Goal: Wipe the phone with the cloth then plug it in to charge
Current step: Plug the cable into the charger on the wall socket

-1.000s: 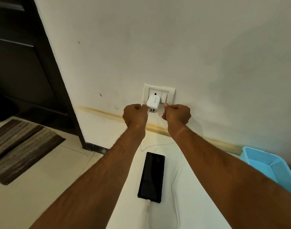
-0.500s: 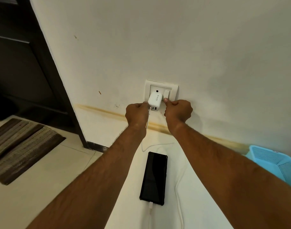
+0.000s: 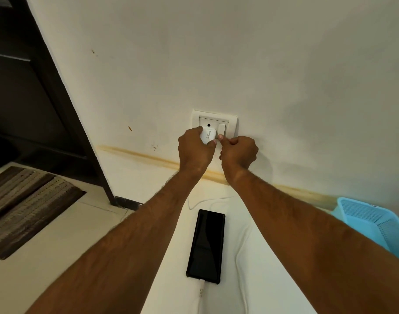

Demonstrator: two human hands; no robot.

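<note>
A black phone (image 3: pixel 205 245) lies screen up on the white surface (image 3: pixel 273 279) below the wall, with a white cable (image 3: pixel 240 257) plugged into its near end. My left hand (image 3: pixel 195 150) is wrapped around a white charger adapter (image 3: pixel 208 137) seated in the white wall socket plate (image 3: pixel 214 123). My right hand (image 3: pixel 237 152) is curled beside it, its thumb tip touching the switch (image 3: pixel 221 129) on the plate. No cloth is in view.
A light blue plastic basket (image 3: pixel 375 225) stands at the right against the wall. A dark door frame (image 3: pixel 64 109) and a striped brown mat (image 3: pixel 24 205) on the tiled floor are at the left.
My left hand has moved up and closed around the adapter. My right thumb rests at the switch, as half a second ago. The camera has moved closer to the wall.
</note>
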